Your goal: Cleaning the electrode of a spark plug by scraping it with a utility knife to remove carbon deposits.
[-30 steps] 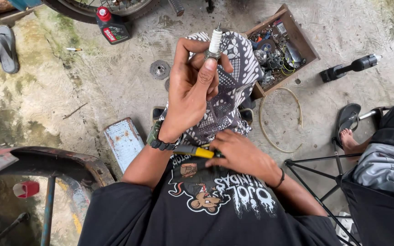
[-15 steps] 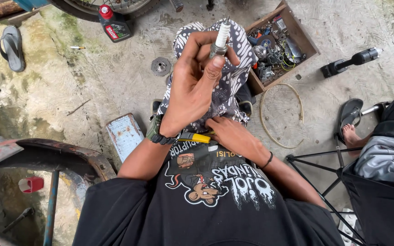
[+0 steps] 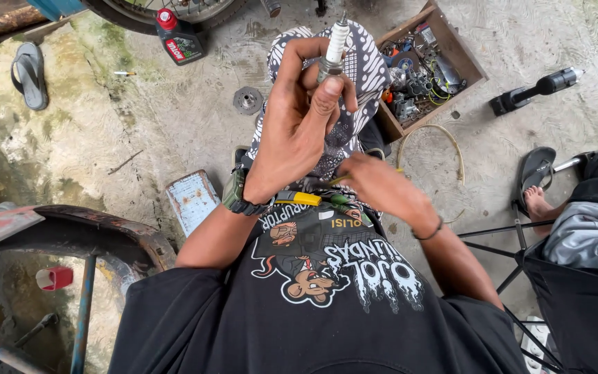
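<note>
Raised a little higher than a second ago, the left hand (image 3: 299, 118) now holds the spark plug (image 3: 332, 52) well out in front of the chest, over the patterned cloth (image 3: 361, 76) on the person's lap. Its fingers are pinched on the plug's metal body, thumb pressed against the hex, white insulator pointing up and away. The right hand (image 3: 382, 187) has slid off the yellow-handled tool (image 3: 299, 199) lying on the lap and now curls loosely round a thin yellowish stick or wire (image 3: 344, 179); how tightly it grips I cannot tell.

To my eye the step in hand is inspection or cleaning of the plug, with the thin tool about to be brought to it. That next move calls for a steady pinch from the left hand, the plug turned so its working end faces the right hand, and a fine, careful aim with the tip.

A wooden box (image 3: 427, 66) of parts sits on the concrete just beyond the lap, an oil bottle (image 3: 178, 41) further off to the left, a power tool (image 3: 538, 90) off to the right.
</note>
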